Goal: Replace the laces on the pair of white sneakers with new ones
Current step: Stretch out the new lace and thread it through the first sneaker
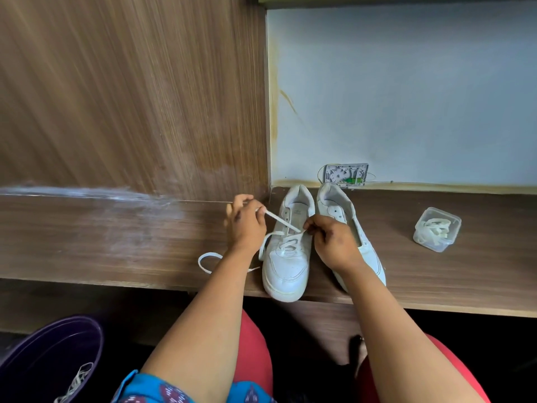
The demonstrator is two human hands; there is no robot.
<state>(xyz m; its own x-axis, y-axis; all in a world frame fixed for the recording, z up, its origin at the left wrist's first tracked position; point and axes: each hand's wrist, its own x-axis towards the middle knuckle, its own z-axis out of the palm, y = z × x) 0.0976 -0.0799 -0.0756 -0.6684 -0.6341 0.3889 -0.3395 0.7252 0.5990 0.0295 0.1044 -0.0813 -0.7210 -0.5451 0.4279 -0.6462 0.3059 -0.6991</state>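
1. Two white sneakers stand side by side on a brown wooden shelf (116,242) in the middle of the frame, heels toward the back wall and toes toward the front edge. The left sneaker (287,257) has its toe slightly overhanging that edge.
2. The right sneaker (369,251) touches or nearly touches its partner at the heel; much of its upper is hidden behind the right forearm, and its lacing cannot be judged.
3. A white lace (279,221) is threaded through the lower eyelets of the left sneaker, with crossings visible above the toe cap.
4. Left hand (247,225), just left of the left sneaker: fingers curled, pinching one run of the lace, which stretches taut and diagonally down toward the eyelet rows.
5. Right hand (331,239), over the gap between the two sneakers: fingers curled, fingertips pinched at the lace beside the left sneaker's eyelets.
6. A loose length of the same lace trails off the left sneaker and lies in a loop (207,261) on the shelf, under the left forearm.
7. A small clear plastic box (437,232), lid off, sits on the shelf well to the right of the sneakers, with white laces coiled inside.
8. Lower left of the frame: a dark purple bin (52,353) below the shelf, with a tangle of white laces (77,385) inside.
9. A white wall fitting (345,174) is mounted low on the pale wall just behind the sneakers' heels.
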